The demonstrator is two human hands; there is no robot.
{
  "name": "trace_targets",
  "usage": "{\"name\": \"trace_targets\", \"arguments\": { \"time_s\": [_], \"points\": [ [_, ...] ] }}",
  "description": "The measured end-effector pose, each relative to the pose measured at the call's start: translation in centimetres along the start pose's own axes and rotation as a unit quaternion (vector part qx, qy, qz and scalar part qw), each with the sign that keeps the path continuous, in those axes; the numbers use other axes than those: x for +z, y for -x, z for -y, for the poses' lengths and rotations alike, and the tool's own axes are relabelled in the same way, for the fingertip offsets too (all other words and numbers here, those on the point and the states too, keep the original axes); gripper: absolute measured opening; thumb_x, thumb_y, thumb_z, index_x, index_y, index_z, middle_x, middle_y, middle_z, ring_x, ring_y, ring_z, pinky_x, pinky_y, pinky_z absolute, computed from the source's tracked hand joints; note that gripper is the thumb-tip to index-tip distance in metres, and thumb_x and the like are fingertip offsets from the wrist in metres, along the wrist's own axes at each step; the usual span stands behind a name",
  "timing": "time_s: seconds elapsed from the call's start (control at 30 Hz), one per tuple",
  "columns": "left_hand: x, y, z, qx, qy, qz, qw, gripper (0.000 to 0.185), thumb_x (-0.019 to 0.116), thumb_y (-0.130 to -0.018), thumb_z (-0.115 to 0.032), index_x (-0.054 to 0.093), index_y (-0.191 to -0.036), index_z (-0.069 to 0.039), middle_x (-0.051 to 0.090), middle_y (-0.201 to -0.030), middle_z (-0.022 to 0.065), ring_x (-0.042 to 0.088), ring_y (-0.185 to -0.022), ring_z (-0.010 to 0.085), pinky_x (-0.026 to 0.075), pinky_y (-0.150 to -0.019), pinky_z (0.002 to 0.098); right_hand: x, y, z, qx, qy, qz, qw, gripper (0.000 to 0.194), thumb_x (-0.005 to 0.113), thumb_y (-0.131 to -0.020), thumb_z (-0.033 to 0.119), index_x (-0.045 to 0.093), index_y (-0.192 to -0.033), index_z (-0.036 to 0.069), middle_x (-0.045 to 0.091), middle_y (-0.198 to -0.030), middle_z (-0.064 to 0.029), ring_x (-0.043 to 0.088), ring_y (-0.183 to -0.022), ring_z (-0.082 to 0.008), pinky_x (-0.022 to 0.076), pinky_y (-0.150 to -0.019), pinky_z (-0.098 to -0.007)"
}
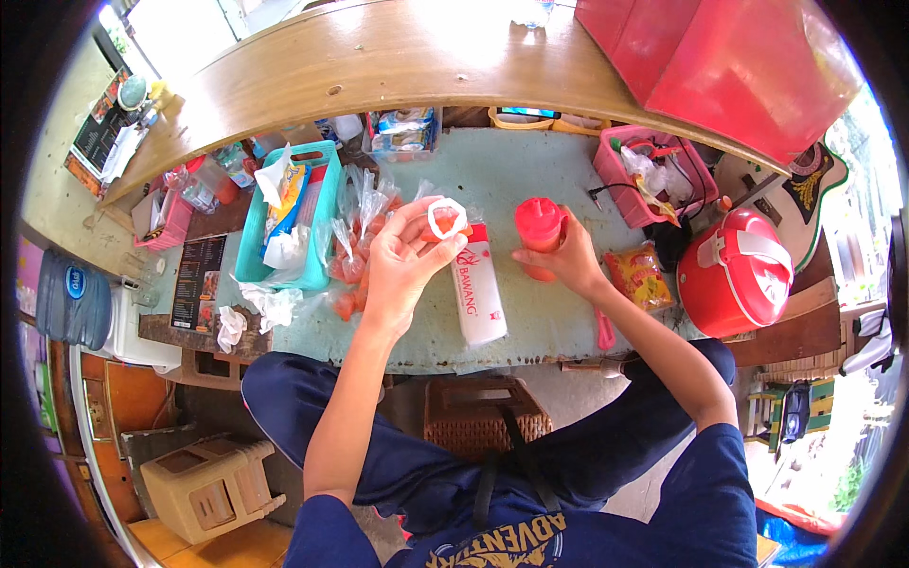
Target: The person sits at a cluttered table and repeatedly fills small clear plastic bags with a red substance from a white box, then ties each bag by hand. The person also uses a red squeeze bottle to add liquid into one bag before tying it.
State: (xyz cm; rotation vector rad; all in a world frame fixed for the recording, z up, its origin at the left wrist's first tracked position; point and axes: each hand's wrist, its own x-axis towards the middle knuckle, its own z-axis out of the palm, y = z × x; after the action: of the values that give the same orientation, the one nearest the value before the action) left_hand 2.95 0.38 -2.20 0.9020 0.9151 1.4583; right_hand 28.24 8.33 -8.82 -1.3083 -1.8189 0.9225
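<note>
My left hand grips a small plastic bag by its open mouth, whose rim looks white; orange-red sauce shows inside. In my right hand is a red plastic sauce bottle with a spouted lid, upright and apart from the bag. Between the hands, on the table, lies a white and red printed plastic pack. Tied clear bags of orange-red sauce are heaped left of my left hand, partly hidden by it.
A turquoise basket of packets stands left of the bags, near crumpled tissues. At right are a pink basket, a yellow-orange packet, a pink-handled utensil and a red cooler jug. A wooden shelf overhangs the table's back.
</note>
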Motion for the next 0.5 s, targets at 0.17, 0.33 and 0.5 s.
{"name": "trace_targets", "arguments": {
  "time_s": [0.17, 0.33, 0.5],
  "points": [
    [0.4, -0.1, -0.1, -0.005, -0.024, -0.007, 1.000, 0.053, 0.079, -0.083, 0.003, 0.056, -0.130, 0.002, 0.067, -0.122, 0.0130, 0.068, -0.110, 0.0179, 0.055, -0.100, 0.0322, -1.5, 0.6, -0.8, 0.042, 0.096, 0.009, 0.994, 0.079, 0.096, -0.066, 0.041, 0.057, -0.122, 0.000, 0.070, -0.109, -0.0147, 0.069, -0.100, -0.0272, 0.0539, -0.091, -0.0399],
    [0.8, 0.2, 0.2, -0.007, -0.048, 0.013, 0.999, 0.053, 0.080, -0.083, 0.002, 0.056, -0.130, 0.002, 0.067, -0.121, 0.0123, 0.066, -0.110, 0.0161, 0.054, -0.100, 0.0319, -5.7, 1.2, 0.1, 0.038, 0.205, 0.081, 0.975, 0.063, 0.090, -0.073, 0.038, 0.064, -0.119, 0.002, 0.069, -0.110, -0.0144, 0.066, -0.099, -0.0344, 0.0523, -0.088, -0.0432],
    [1.0, 0.2, 0.4, -0.007, -0.057, 0.025, 0.998, 0.053, 0.080, -0.083, 0.002, 0.057, -0.130, 0.001, 0.067, -0.121, 0.0119, 0.066, -0.111, 0.0152, 0.054, -0.100, 0.0313, -6.8, 2.0, 1.3, -0.121, 0.280, -0.051, 0.951, 0.057, 0.085, -0.078, 0.040, 0.066, -0.119, 0.005, 0.066, -0.120, -0.0161, 0.059, -0.115, -0.0377, 0.0452, -0.100, -0.0472]
  ]
}}
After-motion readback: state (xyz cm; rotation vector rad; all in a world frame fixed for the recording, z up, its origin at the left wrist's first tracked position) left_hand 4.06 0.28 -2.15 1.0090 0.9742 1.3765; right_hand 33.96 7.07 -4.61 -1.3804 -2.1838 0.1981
